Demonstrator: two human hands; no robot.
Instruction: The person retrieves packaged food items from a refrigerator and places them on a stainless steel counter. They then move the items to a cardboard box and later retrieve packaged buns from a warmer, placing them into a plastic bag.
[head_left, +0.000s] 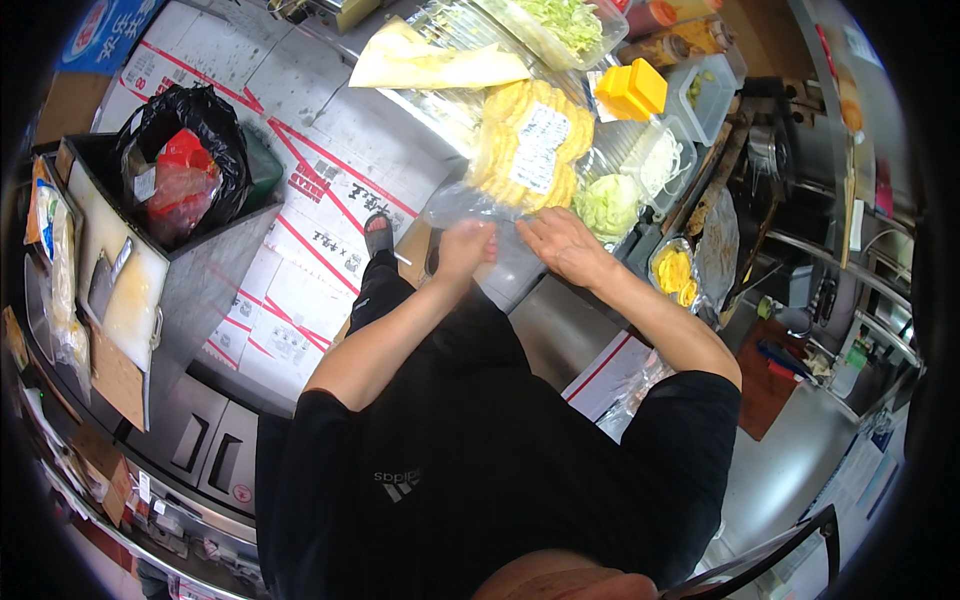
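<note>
A clear plastic bag (465, 204) of stacked yellow round flat pieces (504, 118), apparently food, lies on the near part of the counter. A white label (538, 146) with writing is stuck on it. My left hand (466, 251) is closed around the bag's loose near end. At the bag's near right edge, my right hand (566, 244) has its fingertips on the plastic, seemingly pinching it; the thumb is hidden. Lettuce leaves (609, 204) lie just beyond my right hand. Orange cheese slices (632, 88) are stacked past the bag.
Shredded lettuce (559, 28) fills a tub at the back. A yellowish sheet (439, 64) lies across the counter's left corner. Sauce bottles (667, 45) and a tub of white shreds (656, 165) stand right. A black-lined bin (187, 165) is left, above cardboard-covered flooring (300, 172).
</note>
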